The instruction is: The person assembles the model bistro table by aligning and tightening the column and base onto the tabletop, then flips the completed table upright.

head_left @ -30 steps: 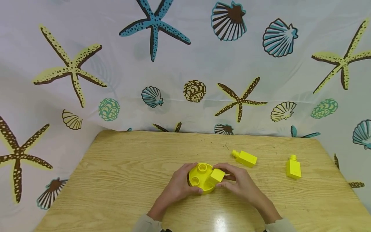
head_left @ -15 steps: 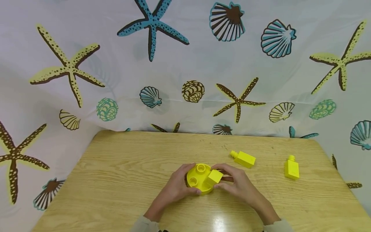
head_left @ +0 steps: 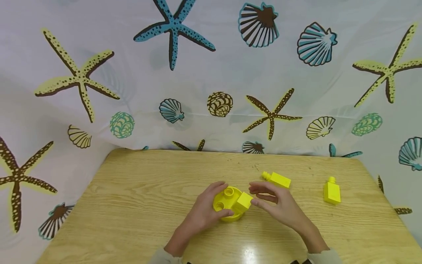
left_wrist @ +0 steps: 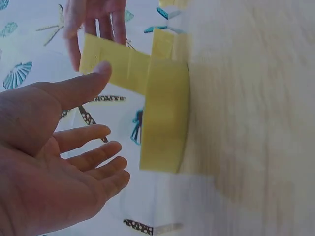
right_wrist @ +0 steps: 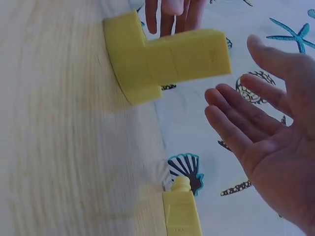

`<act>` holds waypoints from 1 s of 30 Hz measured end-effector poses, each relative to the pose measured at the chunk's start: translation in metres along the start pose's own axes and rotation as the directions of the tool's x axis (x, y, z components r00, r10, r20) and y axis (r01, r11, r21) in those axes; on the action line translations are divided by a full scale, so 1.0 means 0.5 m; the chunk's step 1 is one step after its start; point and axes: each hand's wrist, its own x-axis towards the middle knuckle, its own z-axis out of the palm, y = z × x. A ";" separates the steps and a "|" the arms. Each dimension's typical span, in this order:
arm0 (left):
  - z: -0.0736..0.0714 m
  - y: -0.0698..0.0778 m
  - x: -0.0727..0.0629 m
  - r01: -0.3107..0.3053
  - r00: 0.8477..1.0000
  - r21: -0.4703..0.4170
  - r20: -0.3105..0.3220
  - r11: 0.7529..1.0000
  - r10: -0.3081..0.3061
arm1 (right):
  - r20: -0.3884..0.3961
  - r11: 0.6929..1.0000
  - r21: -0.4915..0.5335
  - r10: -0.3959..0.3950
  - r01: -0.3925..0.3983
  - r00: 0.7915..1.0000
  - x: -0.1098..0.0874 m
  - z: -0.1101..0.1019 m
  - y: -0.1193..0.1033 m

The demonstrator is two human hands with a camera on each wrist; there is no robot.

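A round yellow base (head_left: pixel 230 202) with a raised rim and ring-shaped sockets rests on the wooden table. From its right side a square yellow leg (head_left: pixel 244 201) stands up, leaning a little in the left wrist view; its lower end is hidden in the base. My left hand (head_left: pixel 203 212) curves loosely around the base's left side, thumb over the near edge, with a gap between fingers and base (left_wrist: pixel 165 118) in the left wrist view. Just right of the leg (right_wrist: pixel 189 56), my right hand (head_left: pixel 281 206) has its fingers spread and holds nothing.
Behind my right hand lies a second yellow leg (head_left: pixel 280 180) with a ridged peg end. Another such leg (head_left: pixel 332 193) lies farther right. A white cloth (head_left: pixel 197 80) printed with starfish and shells hangs behind the table (head_left: pixel 141 190).
My right hand has let go of the leg and drawn slightly right. The left hand's fingers have loosened from the base, the thumb lifting across its rim. The leg stays standing.
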 end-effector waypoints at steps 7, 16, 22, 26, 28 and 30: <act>0.036 0.046 0.001 -0.073 0.996 -0.068 -0.058 0.995 0.069 | -0.201 0.984 -0.177 -0.044 0.008 0.979 0.003 -0.046 0.021; 0.080 0.068 0.005 -0.081 0.976 -0.146 -0.213 0.986 0.049 | -0.345 0.913 -0.390 -0.026 -0.118 0.938 0.020 -0.093 0.074; 0.083 0.067 0.004 -0.084 0.972 -0.160 -0.232 0.984 0.045 | -0.322 0.883 -0.401 0.111 -0.242 0.940 0.026 -0.110 0.097; 0.077 0.069 0.001 -0.114 0.975 -0.127 -0.205 0.985 0.086 | -0.294 0.860 -0.400 0.207 -0.317 0.933 0.027 -0.115 0.109; 0.074 0.069 -0.002 -0.140 0.975 -0.096 -0.187 0.986 0.120 | -0.285 0.850 -0.393 0.251 -0.352 0.925 0.026 -0.115 0.115; 0.070 0.068 -0.003 -0.159 0.976 -0.082 -0.164 0.984 0.144 | -0.287 0.842 -0.389 0.276 -0.375 0.917 0.024 -0.114 0.122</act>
